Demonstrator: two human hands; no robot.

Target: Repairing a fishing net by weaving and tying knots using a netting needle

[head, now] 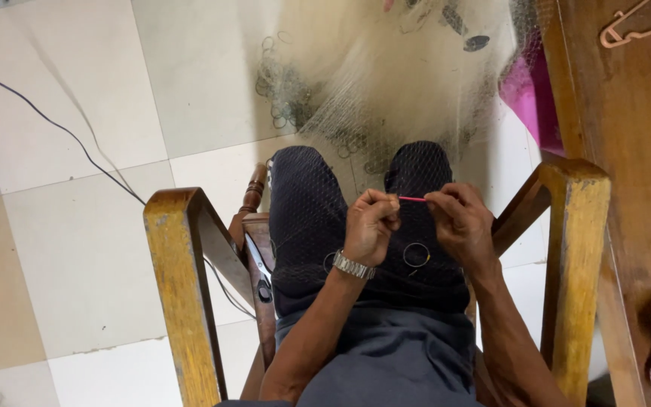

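My left hand (371, 225) and my right hand (460, 224) are raised over my knees, pinching the two ends of a thin pink-red strand (413, 199) stretched between them. A fine pale fishing net (386, 83) lies across my dark trousers and spills onto the floor ahead. Small metal rings (417, 255) hang from the net, one just below my hands on my lap and several at the net's edge. A silver watch (353, 265) is on my left wrist.
I sit in a wooden chair with arms at left (182, 256) and right (576, 249). Scissors (260, 265) rest beside my left thigh. A dark cable (62, 128) crosses the tiled floor. Wooden furniture (634, 151) stands at right, a pink container (525, 94) beside it.
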